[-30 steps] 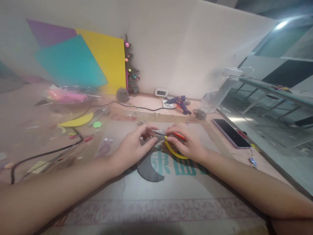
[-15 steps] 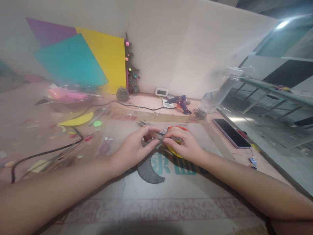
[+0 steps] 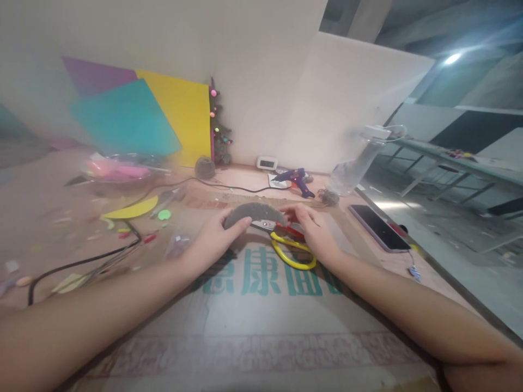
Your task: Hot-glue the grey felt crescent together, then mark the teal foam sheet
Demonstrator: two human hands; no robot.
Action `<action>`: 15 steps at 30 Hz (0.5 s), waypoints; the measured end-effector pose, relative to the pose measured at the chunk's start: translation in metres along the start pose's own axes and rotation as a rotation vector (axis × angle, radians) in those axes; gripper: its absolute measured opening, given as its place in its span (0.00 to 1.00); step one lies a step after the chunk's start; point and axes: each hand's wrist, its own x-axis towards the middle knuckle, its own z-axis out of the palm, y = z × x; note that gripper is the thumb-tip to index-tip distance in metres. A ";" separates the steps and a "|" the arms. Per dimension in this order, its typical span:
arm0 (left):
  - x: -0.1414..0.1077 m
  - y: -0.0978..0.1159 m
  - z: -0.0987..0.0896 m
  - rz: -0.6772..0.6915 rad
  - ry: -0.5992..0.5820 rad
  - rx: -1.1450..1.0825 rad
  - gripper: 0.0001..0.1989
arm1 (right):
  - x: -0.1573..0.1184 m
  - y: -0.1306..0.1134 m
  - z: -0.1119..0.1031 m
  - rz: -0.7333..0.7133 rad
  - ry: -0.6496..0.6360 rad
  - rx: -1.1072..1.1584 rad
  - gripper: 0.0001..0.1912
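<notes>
A grey crescent (image 3: 256,213), seemingly wrapped in yarn, is raised off the table with its curved edge upward. My left hand (image 3: 218,234) is closed on its left end, thumb on the near face. My right hand (image 3: 312,231) has its curled fingers at the right tip; its thumb is mostly hidden. Behind and below the crescent lie scissors with yellow and red handles (image 3: 295,262), their blades partly covered by it.
A blue glue gun (image 3: 297,179), a small white clock (image 3: 267,163) and grey yarn balls (image 3: 205,167) sit by the wall. At right are a phone (image 3: 378,227) and a clear plastic jug (image 3: 351,169). A yellow crescent (image 3: 133,208), scraps and a black cable (image 3: 81,255) lie at left.
The grey crescent has turned over from hanging below my hands to arching up between them. My hands have moved apart, exposing the scissors' handles. The camera view has shifted slightly.
</notes>
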 end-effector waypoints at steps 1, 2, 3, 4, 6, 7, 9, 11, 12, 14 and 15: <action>0.001 0.000 -0.001 0.020 0.011 0.014 0.14 | 0.000 0.000 0.000 0.014 -0.011 0.003 0.24; 0.002 0.000 -0.001 0.035 0.012 0.021 0.14 | 0.001 0.000 0.001 0.038 -0.024 0.006 0.23; 0.003 -0.001 -0.001 0.042 0.002 0.024 0.14 | 0.001 0.001 0.002 0.070 -0.040 0.008 0.21; 0.003 -0.002 -0.001 0.042 -0.015 0.024 0.14 | 0.002 0.001 0.003 0.101 -0.065 0.007 0.20; 0.004 -0.004 -0.001 0.030 -0.061 0.025 0.15 | 0.003 0.003 0.005 0.140 -0.139 -0.004 0.17; 0.005 -0.005 -0.001 0.024 -0.080 0.026 0.16 | 0.003 0.004 0.006 0.151 -0.184 -0.011 0.16; 0.006 -0.007 -0.001 0.028 -0.082 0.020 0.16 | 0.003 0.005 0.007 0.163 -0.268 -0.015 0.15; 0.007 -0.008 -0.001 0.035 -0.048 -0.014 0.17 | 0.004 0.005 0.007 0.185 -0.298 0.012 0.15; 0.008 -0.008 -0.002 0.027 -0.031 -0.047 0.17 | 0.004 0.004 0.007 0.197 -0.290 0.031 0.15; 0.009 -0.007 -0.002 -0.013 -0.018 -0.127 0.19 | 0.005 0.001 0.007 0.231 -0.236 0.082 0.16; 0.009 -0.007 -0.001 -0.041 -0.024 -0.161 0.20 | 0.005 0.000 0.007 0.253 -0.204 0.114 0.16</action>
